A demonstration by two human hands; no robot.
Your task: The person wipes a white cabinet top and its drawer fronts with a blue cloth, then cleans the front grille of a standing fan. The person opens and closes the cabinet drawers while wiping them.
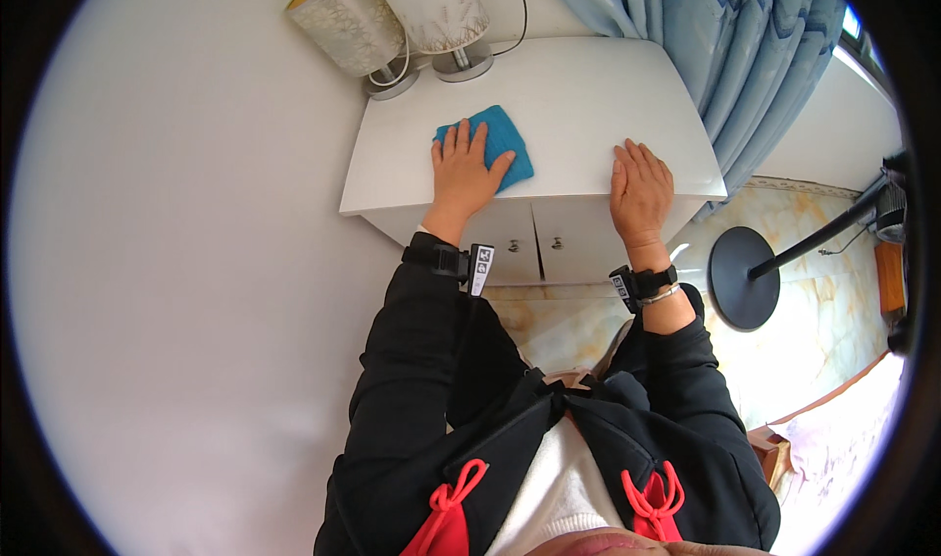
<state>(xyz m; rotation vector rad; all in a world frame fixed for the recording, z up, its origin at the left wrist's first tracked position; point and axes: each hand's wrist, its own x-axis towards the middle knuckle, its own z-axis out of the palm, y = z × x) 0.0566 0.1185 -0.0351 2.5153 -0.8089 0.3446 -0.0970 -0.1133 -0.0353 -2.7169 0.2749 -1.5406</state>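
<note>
A folded blue cloth (pixel 509 144) lies flat on the white top of a cabinet (pixel 581 93). My left hand (pixel 467 170) rests palm down on the cloth's left part, fingers spread, without gripping it. Farther right, my right hand (pixel 643 192) lies on the cabinet top near its front edge, holding nothing, its fingers close together and extended. Black straps with tagged devices sit around both wrists.
Two table lamps (pixel 462 59) (pixel 390 82) stand at the cabinet's back left, with cords beside them. A blue curtain (pixel 724 48) hangs along the right side. On the floor at right is a round black stand base (pixel 742 298). The wall borders the left.
</note>
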